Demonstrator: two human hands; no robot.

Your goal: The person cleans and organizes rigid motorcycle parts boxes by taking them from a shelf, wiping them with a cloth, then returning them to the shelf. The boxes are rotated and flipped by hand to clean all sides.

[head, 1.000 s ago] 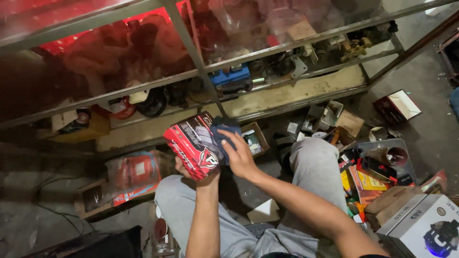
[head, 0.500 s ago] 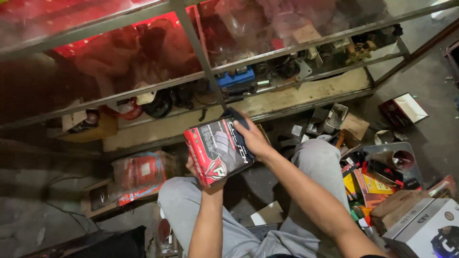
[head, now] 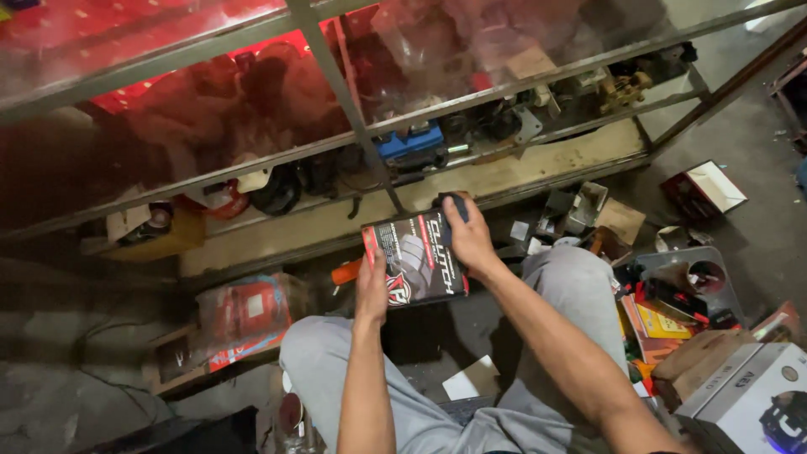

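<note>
Flat red-and-black printed box [head: 418,257] — held tilted, face up, above the lap — before the shelf.

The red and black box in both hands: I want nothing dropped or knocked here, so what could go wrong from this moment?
The red and black box is gripped only at its edges, left hand low, right hand at the top corner, so it might slip onto the lap. It sits close to the glass-fronted shelf, which a swing could strike. Open small cartons and loose parts crowd the floor by the right knee; a shifted leg could scatter them.
</note>
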